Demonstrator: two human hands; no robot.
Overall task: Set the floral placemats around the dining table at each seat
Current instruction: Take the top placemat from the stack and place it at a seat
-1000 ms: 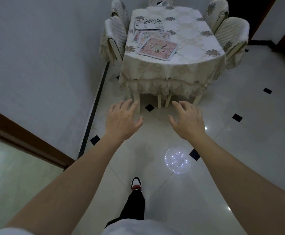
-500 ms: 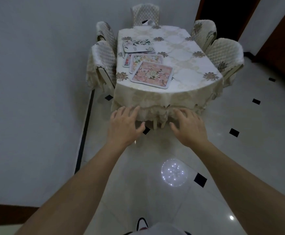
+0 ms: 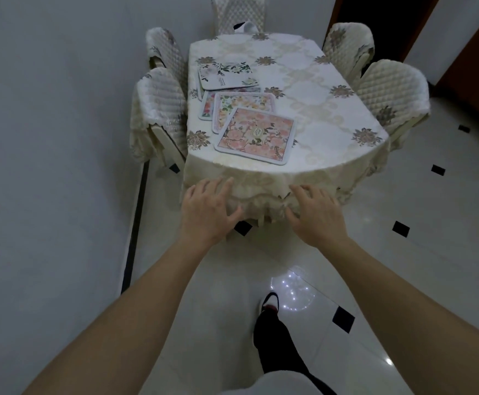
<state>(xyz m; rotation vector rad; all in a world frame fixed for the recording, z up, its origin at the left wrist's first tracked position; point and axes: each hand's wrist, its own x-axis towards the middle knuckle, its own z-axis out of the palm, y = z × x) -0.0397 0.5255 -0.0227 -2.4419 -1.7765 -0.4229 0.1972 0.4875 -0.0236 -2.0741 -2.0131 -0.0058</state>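
Several floral placemats lie overlapped in a loose pile on the left half of the dining table. The nearest one is a pink floral placemat; behind it lies a pale flowered placemat, and furthest back a white placemat with green leaves. Both my arms stretch forward. My left hand and my right hand hover with fingers spread, holding nothing, in front of the hanging cloth at the table's near edge, short of the mats.
Quilted covered chairs stand around the table: two on the left, two on the right, one at the far end. A wall runs close along the left. The tiled floor lies to the right. My shoe is below.
I have walked closer to the table, which now looks larger and nearer. Both hands, still spread and holding nothing, have come up to the table's near edge.
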